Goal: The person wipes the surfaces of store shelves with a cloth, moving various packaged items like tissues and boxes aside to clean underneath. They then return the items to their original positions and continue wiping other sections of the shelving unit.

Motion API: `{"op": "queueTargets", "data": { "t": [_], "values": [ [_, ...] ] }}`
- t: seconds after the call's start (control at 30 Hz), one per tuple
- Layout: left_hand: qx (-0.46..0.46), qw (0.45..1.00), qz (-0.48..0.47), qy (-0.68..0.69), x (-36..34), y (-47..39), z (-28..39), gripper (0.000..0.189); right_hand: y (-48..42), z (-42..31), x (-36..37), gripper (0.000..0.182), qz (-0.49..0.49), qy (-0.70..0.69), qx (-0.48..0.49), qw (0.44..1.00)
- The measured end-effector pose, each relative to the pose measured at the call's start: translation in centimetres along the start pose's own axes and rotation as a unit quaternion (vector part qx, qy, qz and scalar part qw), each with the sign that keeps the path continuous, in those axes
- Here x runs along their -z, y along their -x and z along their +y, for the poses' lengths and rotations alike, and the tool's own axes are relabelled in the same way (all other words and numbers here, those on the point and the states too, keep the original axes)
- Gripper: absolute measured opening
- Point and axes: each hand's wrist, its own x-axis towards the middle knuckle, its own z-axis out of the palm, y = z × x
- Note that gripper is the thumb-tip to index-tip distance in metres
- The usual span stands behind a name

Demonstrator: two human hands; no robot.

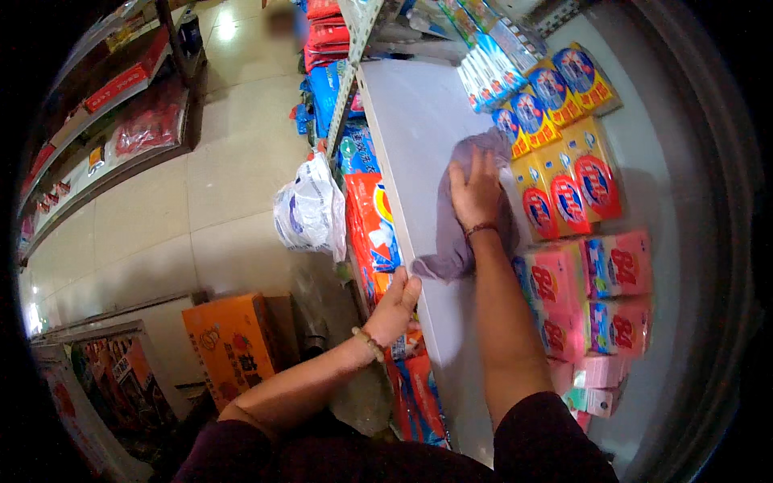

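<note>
My right hand (477,196) lies palm down on a purple-grey cloth (450,217), pressing it against a white metal shelf board (410,115). The cloth is bunched, and one end trails toward the shelf's front edge. At that edge, my left hand (394,311) grips the lip of the board, thumb on top; its other fingers are partly hidden. Close to the right hand stand yellow packs of bar soap (567,181) with red ovals. Pink soap packs (555,284) lie beside my right forearm.
Blue-and-yellow packs (549,90) and light-blue boxes (492,72) stand farther along the shelf. Detergent bags (368,223) fill the level below. A white plastic bag (311,208) hangs by the perforated upright (347,78). On the floor is an orange carton (226,347); another shelving unit (121,151) stands across the aisle.
</note>
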Motion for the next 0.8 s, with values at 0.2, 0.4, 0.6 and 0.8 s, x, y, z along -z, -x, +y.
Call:
{"op": "queueTargets", "data": {
  "t": [0.2, 0.4, 0.6, 0.8],
  "values": [
    [-0.038, 0.999, -0.031, -0.005, 0.5, 0.1, 0.4, 0.053, -5.7, -6.8, -3.9, 0.058, -0.045, -0.054, 0.116, 0.991],
    [0.0, 0.996, -0.063, 0.06, -0.3, 0.9, 1.9, 0.042, -13.3, -9.2, -7.7, 0.054, -0.03, -0.076, 0.133, 0.988],
    [-0.091, 0.994, -0.068, -0.001, 0.4, 0.0, 1.3, 0.047, -12.8, -10.4, -7.4, 0.04, -0.073, -0.094, 0.222, 0.968],
    [-0.111, 0.99, -0.088, -0.001, 0.5, -0.2, 1.2, 0.046, -14.2, -13.9, -5.6, 0.042, -0.096, 0.031, 0.12, 0.988]
  ]
}}
